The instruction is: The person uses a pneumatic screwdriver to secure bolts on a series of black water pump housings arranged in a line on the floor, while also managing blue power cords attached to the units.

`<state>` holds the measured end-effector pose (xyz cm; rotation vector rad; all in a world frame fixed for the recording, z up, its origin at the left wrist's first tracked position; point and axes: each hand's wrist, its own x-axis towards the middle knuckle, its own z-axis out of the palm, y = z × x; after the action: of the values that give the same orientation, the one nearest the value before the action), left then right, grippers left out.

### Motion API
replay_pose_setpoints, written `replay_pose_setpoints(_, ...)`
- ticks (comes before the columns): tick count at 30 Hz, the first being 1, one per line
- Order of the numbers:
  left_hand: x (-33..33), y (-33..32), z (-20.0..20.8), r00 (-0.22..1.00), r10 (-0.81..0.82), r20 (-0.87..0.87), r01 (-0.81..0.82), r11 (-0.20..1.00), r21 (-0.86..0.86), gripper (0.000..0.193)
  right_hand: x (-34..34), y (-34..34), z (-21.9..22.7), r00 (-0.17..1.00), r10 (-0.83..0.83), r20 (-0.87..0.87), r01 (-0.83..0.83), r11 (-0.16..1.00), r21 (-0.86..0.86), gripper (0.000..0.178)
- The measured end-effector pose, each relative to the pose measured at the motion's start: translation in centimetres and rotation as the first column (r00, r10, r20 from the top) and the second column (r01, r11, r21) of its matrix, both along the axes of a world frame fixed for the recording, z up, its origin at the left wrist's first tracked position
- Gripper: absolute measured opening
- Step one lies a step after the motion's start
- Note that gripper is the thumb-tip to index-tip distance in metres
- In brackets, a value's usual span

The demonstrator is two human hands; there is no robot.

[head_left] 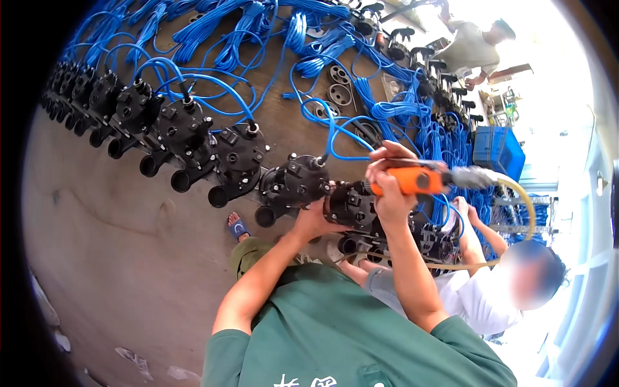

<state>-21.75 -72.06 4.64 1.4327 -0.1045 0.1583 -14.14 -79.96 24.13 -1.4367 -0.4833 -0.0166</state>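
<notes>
My right hand [394, 205] is wrapped around an orange air tool [416, 180], holding it over the row of black pumps. A pale yellow hose [529, 209] runs from the tool's silvery rear end. Under the tool stands a black pump [351, 208] with a rounded, bolted top. My left hand [314, 220] grips the near side of this pump, its fingertips partly hidden. Just left of it is another pump [293, 184] with a blue cable [332, 132] rising from its top. The tool's working tip is hidden.
More black pumps [180, 129] stretch in a line to the far left. Bundles of blue cable [242, 39] and black pulley-like wheels [340, 95] lie on the floor beyond. A co-worker in white [477, 297] reaches in at right; another person [474, 48] stands farther off near a blue crate [496, 151].
</notes>
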Motion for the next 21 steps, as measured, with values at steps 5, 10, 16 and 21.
replay_pose_setpoints(5,-0.7,-2.0,-1.4,0.954,0.254,0.163,-0.275,0.952,0.130,0.116,-4.7,-4.7,4.5,0.996,0.085,0.016,-0.087,0.979,0.186,0.039)
replay_pose_setpoints(10,-0.8,-3.2,-1.9,0.922,0.326,0.209,-0.359,0.923,0.141,0.115,-6.2,-8.7,-0.4,0.999,0.027,-0.024,-0.028,0.999,-0.017,0.035)
replay_pose_setpoints(16,-0.7,-3.3,-1.8,0.882,0.390,0.265,-0.448,0.869,0.210,0.107,-5.5,-9.1,-3.2,0.993,0.090,-0.083,-0.091,0.996,-0.004,0.029)
replay_pose_setpoints(21,-0.9,-3.6,-1.0,0.902,0.357,0.243,-0.399,0.905,0.148,0.106,-4.9,-9.0,-2.8,0.982,0.159,-0.096,-0.160,0.987,0.000,0.036)
